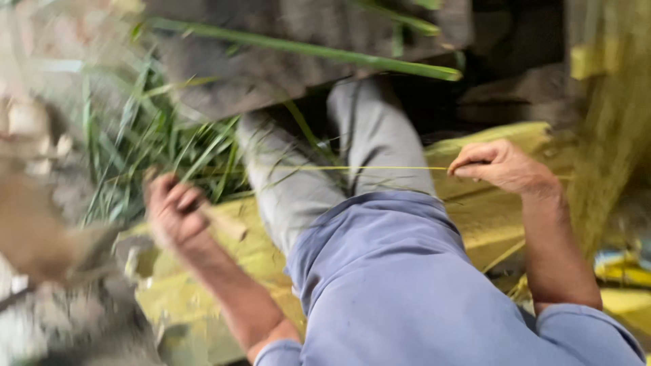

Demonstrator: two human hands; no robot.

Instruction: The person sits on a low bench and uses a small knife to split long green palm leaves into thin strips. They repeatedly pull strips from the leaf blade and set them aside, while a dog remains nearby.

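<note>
Mid-strip apparently: right hand point(498, 166) pinches a thin green strand point(352, 168) taut over the grey-trousered legs point(319, 169), left hand point(175, 213) closed on a wooden handle point(227, 225) left of them, grass pile point(149, 146) beyond largely unworked.

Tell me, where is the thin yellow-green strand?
The thin strand stretches level across the grey trouser legs, its end pinched in the right hand.

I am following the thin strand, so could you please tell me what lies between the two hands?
In the head view, the grey trouser legs lie between the left hand and right hand; the yellow-green strand stretches across them.
</note>
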